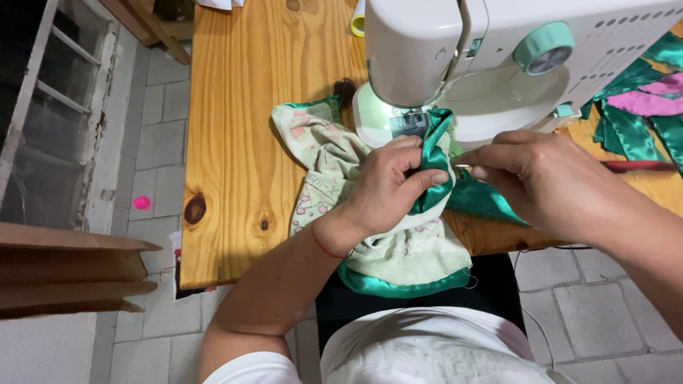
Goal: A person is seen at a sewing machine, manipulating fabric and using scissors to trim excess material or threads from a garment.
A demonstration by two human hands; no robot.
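Observation:
A pale printed cloth with a green satin edge [398, 256] lies on the wooden table [242, 142] in front of a white sewing machine [498, 50]. My left hand [388, 188] pinches the green satin fold just below the machine's needle area. My right hand [548, 178] is beside it on the right, its fingertips closed on a thin metal pin or needle [462, 167] pointing at the satin. The cloth hangs off the table's front edge onto my lap.
Green and pink satin pieces [640, 107] lie at the table's right end. A yellow-green spool [358, 25] stands behind the machine. Brown cardboard [64, 277] sits at the left. A pink object [141, 203] lies on the tiled floor.

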